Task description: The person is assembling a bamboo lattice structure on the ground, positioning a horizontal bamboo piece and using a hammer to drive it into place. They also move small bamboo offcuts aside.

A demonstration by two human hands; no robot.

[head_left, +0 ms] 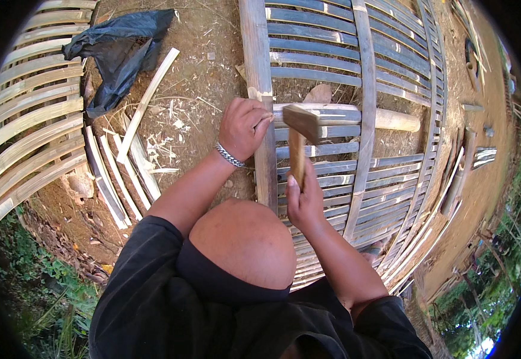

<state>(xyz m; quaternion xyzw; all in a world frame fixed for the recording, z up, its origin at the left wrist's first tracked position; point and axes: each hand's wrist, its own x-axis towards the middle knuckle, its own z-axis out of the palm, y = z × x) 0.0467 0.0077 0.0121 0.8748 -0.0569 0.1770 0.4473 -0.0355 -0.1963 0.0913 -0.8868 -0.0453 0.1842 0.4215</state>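
A large bamboo slat panel [356, 137] lies on the dirt ground [206, 54], its many horizontal slats already fixed across the upright rails, so by my judgement the lattice is mostly built and only the fastening at the left rail [259, 66] remains. A second slatted panel [30, 113] sits at left beside a crumpled black plastic bag [120, 51], unlabelled. The left hand [244, 127] is curled shut against that rail, while the right hand [304, 200] grips a wooden mallet [300, 128] raised over the slats
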